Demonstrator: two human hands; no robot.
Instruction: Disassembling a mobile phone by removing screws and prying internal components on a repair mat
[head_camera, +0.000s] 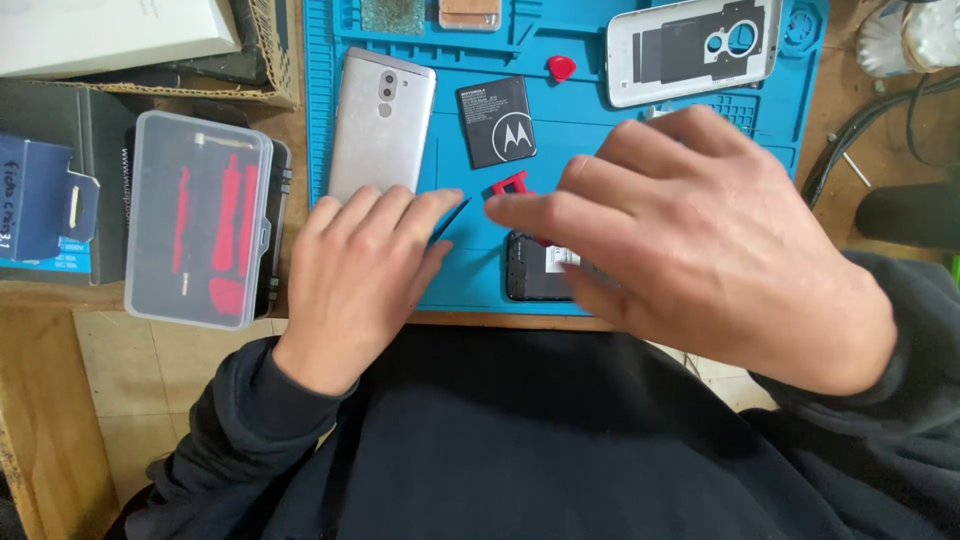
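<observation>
My left hand (360, 265) rests on the near edge of the blue work mat (590, 135), closed on a thin dark tool (452, 217) whose tip points right. Just beyond its fingers a silver phone (382, 122) lies face down. My right hand (700, 240) hovers with spread fingers over a dark opened phone (532, 272), hiding most of it. At its index fingertip sits a small red plastic piece (510, 183); whether they touch is unclear. Farther back lie a black battery (497, 120), a red pick (561, 67) and a pale back cover (690, 45).
A clear plastic case of red tools (200, 230) stands left of the mat, with a blue package (40, 200) beside it. A cardboard box (265, 70) holding a white box (110, 35) sits at the back left. Black cables (880, 130) run along the right.
</observation>
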